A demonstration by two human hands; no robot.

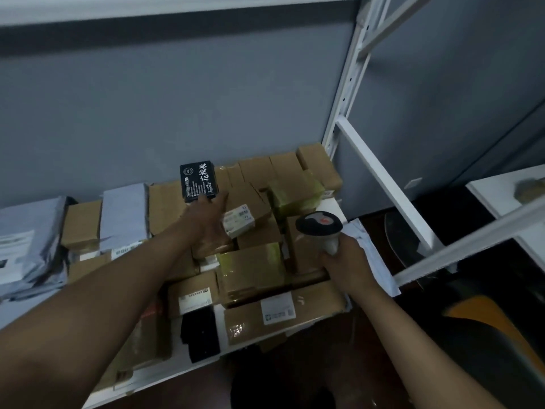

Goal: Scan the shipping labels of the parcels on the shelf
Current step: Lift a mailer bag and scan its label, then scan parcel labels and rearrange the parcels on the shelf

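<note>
Several brown cardboard parcels (253,270) with white shipping labels lie crowded on the white shelf (334,206). My left hand (206,216) reaches over them and holds a black box with white lettering (198,180) by its lower edge, lifted above the pile. My right hand (346,265) grips the pale handle of a barcode scanner (320,224), whose dark head points toward the parcels. A small white labelled parcel (238,220) lies just right of my left hand.
Grey plastic mailer bags (26,246) fill the shelf's left side. A white metal upright and slanted braces (380,175) stand to the right. A white surface (507,196) sits at far right. The floor below is dark, with an orange-and-black object (483,323) on it.
</note>
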